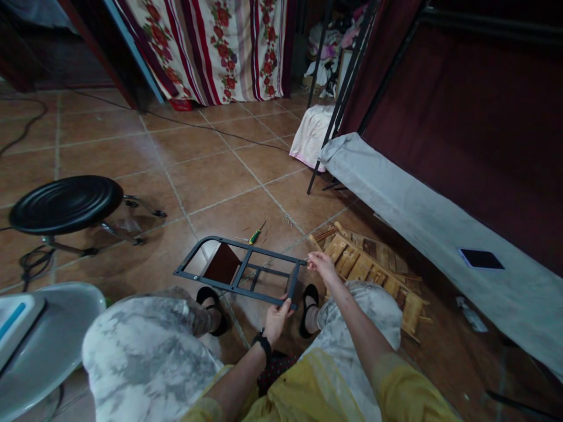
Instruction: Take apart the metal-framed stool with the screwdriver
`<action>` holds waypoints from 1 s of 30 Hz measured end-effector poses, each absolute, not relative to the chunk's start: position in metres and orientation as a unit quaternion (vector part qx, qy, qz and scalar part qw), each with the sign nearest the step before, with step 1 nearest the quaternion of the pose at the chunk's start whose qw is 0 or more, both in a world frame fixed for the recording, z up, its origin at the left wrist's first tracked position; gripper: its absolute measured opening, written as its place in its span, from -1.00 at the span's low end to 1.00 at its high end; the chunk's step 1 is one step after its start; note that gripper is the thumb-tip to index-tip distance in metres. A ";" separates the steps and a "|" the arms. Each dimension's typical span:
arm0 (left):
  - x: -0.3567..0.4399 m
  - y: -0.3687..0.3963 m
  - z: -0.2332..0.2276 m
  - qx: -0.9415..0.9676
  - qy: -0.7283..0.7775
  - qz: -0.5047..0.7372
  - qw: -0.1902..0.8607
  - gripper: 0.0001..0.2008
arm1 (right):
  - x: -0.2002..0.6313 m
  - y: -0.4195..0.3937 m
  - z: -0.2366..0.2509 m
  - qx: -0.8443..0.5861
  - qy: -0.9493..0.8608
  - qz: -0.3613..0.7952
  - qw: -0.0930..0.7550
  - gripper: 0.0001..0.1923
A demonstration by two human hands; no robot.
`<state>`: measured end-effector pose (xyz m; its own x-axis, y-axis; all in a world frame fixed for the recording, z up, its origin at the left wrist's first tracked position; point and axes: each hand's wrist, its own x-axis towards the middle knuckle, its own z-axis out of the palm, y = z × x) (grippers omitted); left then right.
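A dark grey metal frame (246, 250) with crossbars and one rounded end lies in front of my feet. My left hand (277, 321) is closed around its near right corner. At the far right corner my right hand (322, 266) pinches a small thin item against the frame's end; its kind is too small to make out. A brown panel (222, 265) shows inside the left part of the frame. Just beyond the frame, a green-handled screwdriver (255, 235) rests on the tiles, with a few thin metal pieces around it.
Wooden slatted pieces (360, 261) are piled on the floor to the right. A black round stool (65, 202) stands at left, above a grey plastic seat (65, 328). Along the right, a grey-covered bench (422, 234) carries a phone (481, 259). Small screws (288, 220) lie farther ahead.
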<state>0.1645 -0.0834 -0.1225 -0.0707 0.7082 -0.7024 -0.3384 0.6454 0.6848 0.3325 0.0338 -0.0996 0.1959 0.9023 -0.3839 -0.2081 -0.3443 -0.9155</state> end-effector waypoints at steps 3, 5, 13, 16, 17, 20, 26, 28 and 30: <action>0.166 -0.085 -0.122 0.154 0.615 0.392 0.666 -0.66 | 0.329 0.035 -0.103 -0.594 -0.301 0.564 0.489 -0.68; 0.167 -0.086 -0.125 0.152 0.613 0.394 0.668 -0.67 | 0.326 0.035 -0.106 -0.595 -0.312 0.560 0.486 -0.69; 0.171 -0.089 -0.154 0.142 0.582 0.425 0.679 -0.64 | 0.324 0.036 -0.115 -0.620 -0.359 0.536 0.447 -0.70; 0.170 -0.090 -0.163 0.143 0.574 0.427 0.684 -0.59 | 0.325 0.037 -0.115 -0.624 -0.361 0.531 0.445 -0.68; 0.170 -0.090 -0.166 0.144 0.572 0.430 0.684 -0.58 | 0.325 0.037 -0.115 -0.625 -0.356 0.533 0.446 -0.67; 0.170 -0.091 -0.175 0.148 0.563 0.434 0.687 -0.52 | 0.327 0.037 -0.116 -0.621 -0.327 0.550 0.453 -0.65; 0.171 -0.092 -0.182 0.146 0.536 0.448 0.700 -0.40 | 0.332 0.034 -0.117 -0.634 -0.271 0.563 0.456 -0.69; 0.171 -0.092 -0.180 0.142 0.537 0.450 0.699 -0.39 | 0.334 0.032 -0.116 -0.638 -0.267 0.561 0.455 -0.71; 0.172 -0.091 -0.178 0.140 0.543 0.450 0.695 -0.39 | 0.334 0.031 -0.116 -0.639 -0.265 0.559 0.457 -0.72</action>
